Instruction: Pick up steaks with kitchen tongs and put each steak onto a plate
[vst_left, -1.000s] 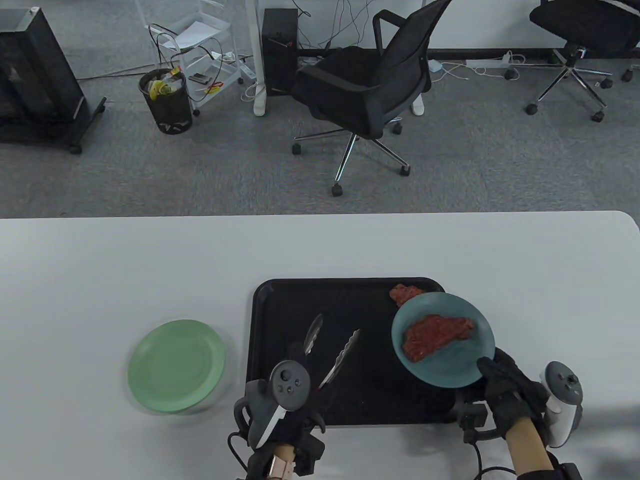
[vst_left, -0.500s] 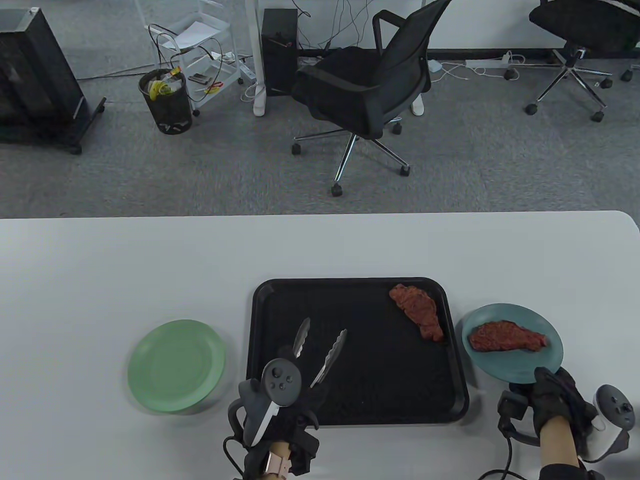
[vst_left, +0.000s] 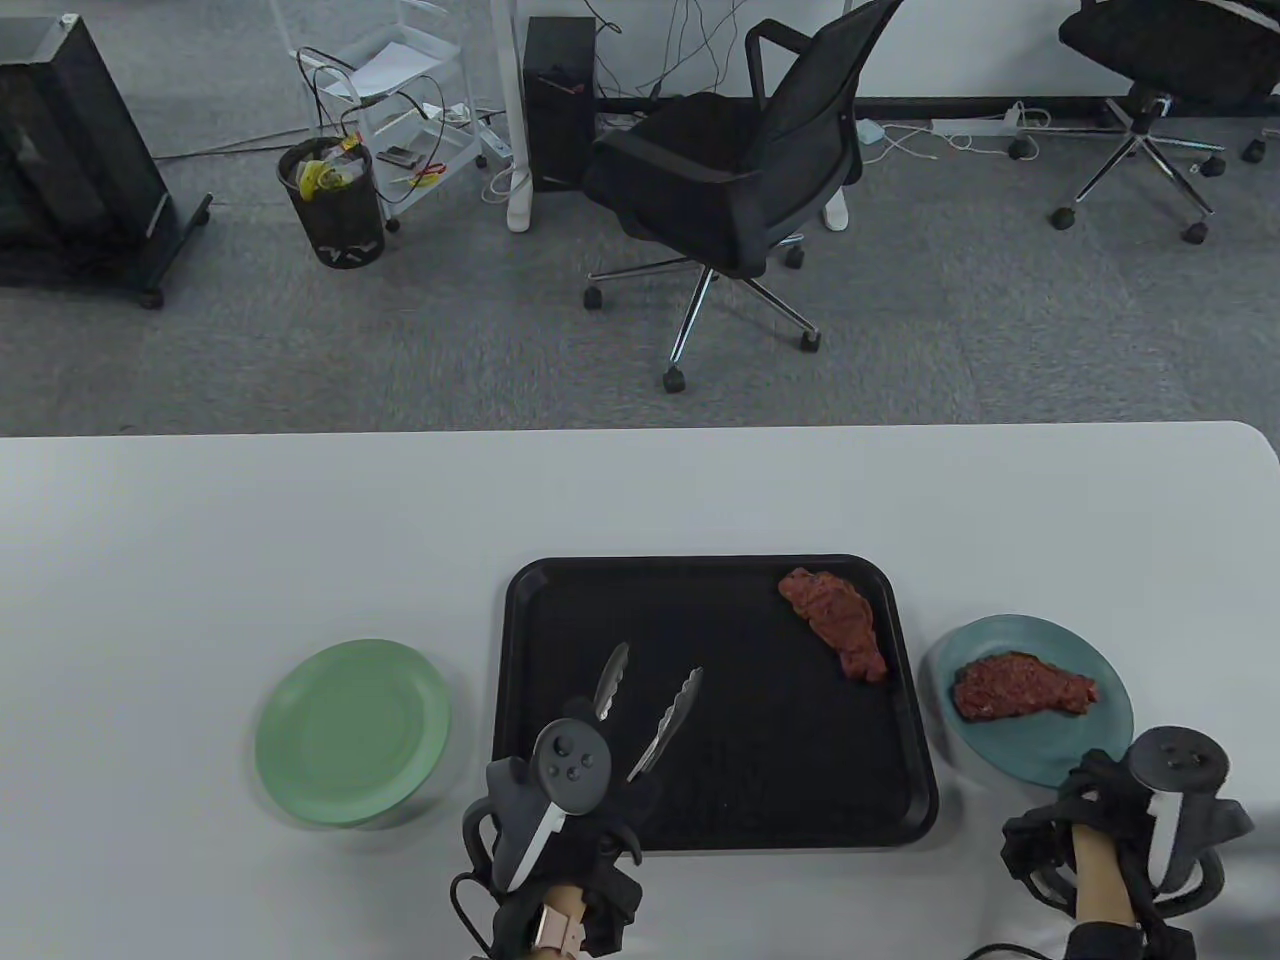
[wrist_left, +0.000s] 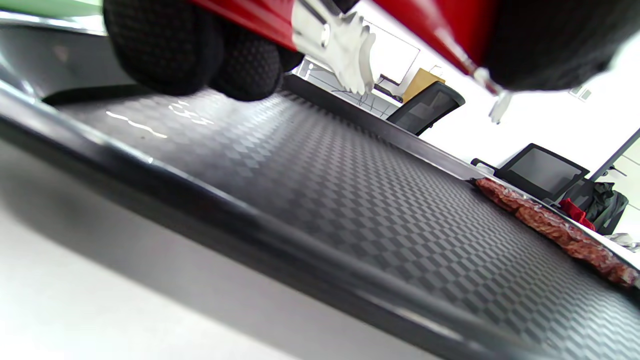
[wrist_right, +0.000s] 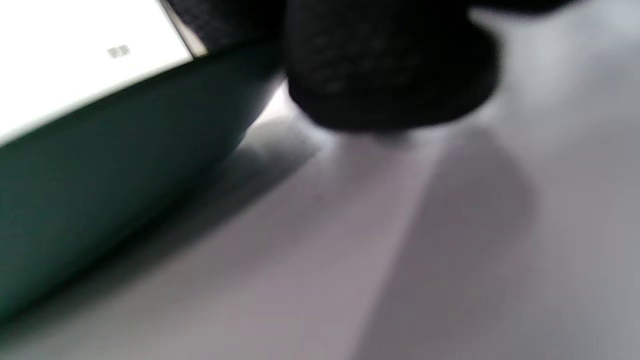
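Big white desk (vst_left: 200, 520) under it all. On the desk, near the front, a black tray (vst_left: 720, 800) with a bumpy checked floor. Left of the tray, apart from it, a light green plate (vst_left: 350, 735), bare on top. Right of the tray, just beside its edge, a blue-green plate (vst_left: 1040, 755), flat on the desk. One red steak (vst_left: 1020, 686) lying in the middle of the blue-green plate. A second steak (vst_left: 836, 622) lying on the tray, in the far right corner. Kitchen tongs (vst_left: 650, 705) with silver tips and red handles, held over the near left part of the tray, tips spread apart, pointing away toward the far side and not touching either steak. Left hand (vst_left: 570, 830) in a black glove wrapped around the tongs' handles at the front edge of the tray, grasping them. Right hand (vst_left: 1100, 810) in a black glove at the near rim of the blue-green plate, fingers (wrist_right: 390, 75) right at the rim in the blurry right wrist view; can't tell whether gripping the rim or let go.
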